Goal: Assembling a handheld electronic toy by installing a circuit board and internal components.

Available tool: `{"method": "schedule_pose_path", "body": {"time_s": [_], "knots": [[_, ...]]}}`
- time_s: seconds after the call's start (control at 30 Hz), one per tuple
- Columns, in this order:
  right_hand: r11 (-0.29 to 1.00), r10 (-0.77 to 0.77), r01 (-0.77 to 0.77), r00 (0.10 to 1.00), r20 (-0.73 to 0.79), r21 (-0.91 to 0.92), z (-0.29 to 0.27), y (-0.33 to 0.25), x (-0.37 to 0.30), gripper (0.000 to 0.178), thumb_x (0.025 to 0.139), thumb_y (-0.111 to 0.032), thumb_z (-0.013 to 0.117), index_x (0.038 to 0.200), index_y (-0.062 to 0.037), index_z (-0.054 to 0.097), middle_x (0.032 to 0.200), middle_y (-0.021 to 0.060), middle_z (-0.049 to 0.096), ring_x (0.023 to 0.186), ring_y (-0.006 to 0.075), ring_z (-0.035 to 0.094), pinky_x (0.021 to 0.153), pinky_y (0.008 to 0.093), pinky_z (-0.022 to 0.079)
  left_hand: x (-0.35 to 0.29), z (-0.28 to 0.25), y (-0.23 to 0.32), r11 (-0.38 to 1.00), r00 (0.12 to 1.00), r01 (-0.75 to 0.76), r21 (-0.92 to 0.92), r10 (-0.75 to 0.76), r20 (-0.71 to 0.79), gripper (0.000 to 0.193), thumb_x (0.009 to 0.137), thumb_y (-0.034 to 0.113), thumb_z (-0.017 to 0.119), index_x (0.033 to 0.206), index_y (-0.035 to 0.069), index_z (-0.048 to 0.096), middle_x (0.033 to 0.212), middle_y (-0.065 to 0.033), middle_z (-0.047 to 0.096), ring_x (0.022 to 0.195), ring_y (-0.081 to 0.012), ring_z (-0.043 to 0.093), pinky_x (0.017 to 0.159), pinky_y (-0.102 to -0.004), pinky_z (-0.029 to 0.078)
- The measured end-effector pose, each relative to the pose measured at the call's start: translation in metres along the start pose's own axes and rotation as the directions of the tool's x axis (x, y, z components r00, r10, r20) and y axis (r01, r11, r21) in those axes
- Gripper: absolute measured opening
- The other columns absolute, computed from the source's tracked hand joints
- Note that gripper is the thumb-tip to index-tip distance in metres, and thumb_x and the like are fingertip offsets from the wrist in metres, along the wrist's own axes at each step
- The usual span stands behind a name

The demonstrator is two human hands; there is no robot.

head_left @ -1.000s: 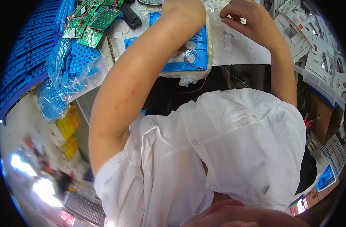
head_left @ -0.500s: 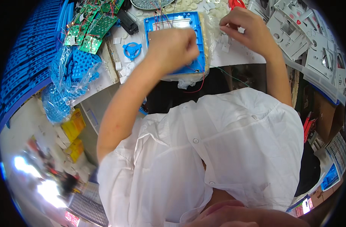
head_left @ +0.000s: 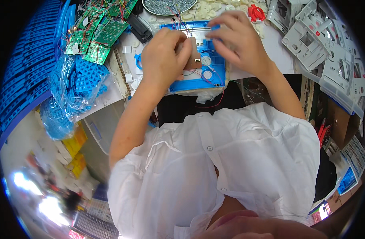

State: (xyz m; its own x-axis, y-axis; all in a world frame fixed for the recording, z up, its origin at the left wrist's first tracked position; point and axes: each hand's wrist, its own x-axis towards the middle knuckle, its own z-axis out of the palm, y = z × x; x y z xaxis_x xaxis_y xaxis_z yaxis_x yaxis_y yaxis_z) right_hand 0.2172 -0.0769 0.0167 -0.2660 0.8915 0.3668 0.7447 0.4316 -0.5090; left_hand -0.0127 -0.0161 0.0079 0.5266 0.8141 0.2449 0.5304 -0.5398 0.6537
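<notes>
A blue plastic housing [head_left: 219, 67] lies on the worktable in front of me, with white round parts and thin wires inside it. My left hand [head_left: 163, 55] is over its left side, thumb and fingers closed on the edge of a brown circuit board [head_left: 195, 59]. A small switch-like part sits on that board, and thin wires run up from around it. My right hand [head_left: 240, 44] hovers over the housing's right side, fingers apart and slightly blurred, with nothing visible in them. My left hand hides part of the board and the housing's left side.
Green circuit boards [head_left: 106, 34] with wires and bagged blue parts [head_left: 84, 77] lie at the left. A black box-shaped part [head_left: 139, 28], a tray of small metal pieces [head_left: 170, 4] and a red ring-shaped part [head_left: 256, 13] are at the back. White plastic panels [head_left: 308, 38] are piled at the right.
The brown circuit board has come into view, held by my left hand over the housing. My left hand has shifted slightly left; my right hand has moved left and down, over the housing.
</notes>
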Motion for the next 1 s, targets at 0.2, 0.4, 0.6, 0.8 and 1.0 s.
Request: {"method": "schedule_pose_path", "body": {"time_s": [0.2, 0.4, 0.6, 0.8, 1.0], "knots": [[0.975, 0.101, -0.13, 0.982, -0.162, -0.181, 0.046, -0.011, 0.038, 0.018, 0.077, -0.016, 0.077, 0.092, -0.0071, 0.076, 0.132, 0.0147, 0.064, 0.124, 0.0404, 0.05, 0.104, 0.0486, 0.044, 0.0, 0.01, -0.001, 0.99, 1.0, 0.002, 0.144, 0.001, -0.016, 0.018, 0.088, 0.015, 0.067, 0.101, 0.003, 0.073, 0.083, -0.0121, 0.066, 0.077, -0.0317, 0.065, 0.071, -0.0415, 0.053], [0.97, 0.216, -0.223, 0.973, -0.078, -0.1, 0.066, -0.004, 0.041, 0.015, 0.077, -0.021, 0.077, 0.085, -0.0083, 0.075, 0.141, 0.0113, 0.063, 0.133, 0.043, 0.043, 0.111, 0.0516, 0.039, -0.002, 0.008, -0.006, 0.996, 1.0, -0.006, 0.087, 0.008, -0.016, 0.024, 0.086, 0.011, 0.064, 0.106, 0.0, 0.072, 0.088, -0.0161, 0.067, 0.083, -0.035, 0.067, 0.075, -0.0436, 0.053], [0.984, 0.176, -0.17, 0.967, -0.184, 0.044, 0.059, -0.006, 0.032, 0.012, 0.079, -0.015, 0.074, 0.09, -0.0099, 0.073, 0.132, 0.0079, 0.066, 0.124, 0.0367, 0.048, 0.111, 0.0474, 0.036, 0.002, 0.004, -0.014, 0.999, 0.999, 0.024, 0.048, -0.026, 0.044, 0.032, 0.086, 0.011, 0.061, 0.114, 0.0, 0.071, 0.091, -0.0169, 0.068, 0.085, -0.0356, 0.067, 0.076, -0.0441, 0.053], [0.987, -0.123, 0.108, 0.984, -0.13, -0.118, 0.052, -0.017, 0.007, 0.024, 0.07, -0.017, 0.08, 0.092, -0.0142, 0.072, 0.1, -0.0006, 0.068, 0.1, 0.027, 0.059, 0.097, 0.0463, 0.045, -0.008, 0.001, -0.018, 0.99, 0.985, -0.125, -0.064, 0.132, 0.109, 0.04, 0.084, 0.009, 0.063, 0.123, 0.003, 0.068, 0.108, -0.0135, 0.066, 0.093, -0.0328, 0.064, 0.079, -0.045, 0.051], [0.954, -0.298, 0.296, 0.936, 0.185, 0.037, 0.026, -0.018, 0.024, 0.028, 0.07, -0.008, 0.079, 0.098, -0.0101, 0.075, 0.1, 0.0027, 0.071, 0.109, 0.0269, 0.063, 0.104, 0.0458, 0.046, -0.021, -0.01, -0.047, 0.908, 0.887, -0.417, 0.048, 0.395, 0.24, 0.053, 0.077, 0.015, 0.074, 0.129, 0.012, 0.067, 0.125, -0.0028, 0.062, 0.107, -0.0255, 0.059, 0.09, -0.0422, 0.046]]}}
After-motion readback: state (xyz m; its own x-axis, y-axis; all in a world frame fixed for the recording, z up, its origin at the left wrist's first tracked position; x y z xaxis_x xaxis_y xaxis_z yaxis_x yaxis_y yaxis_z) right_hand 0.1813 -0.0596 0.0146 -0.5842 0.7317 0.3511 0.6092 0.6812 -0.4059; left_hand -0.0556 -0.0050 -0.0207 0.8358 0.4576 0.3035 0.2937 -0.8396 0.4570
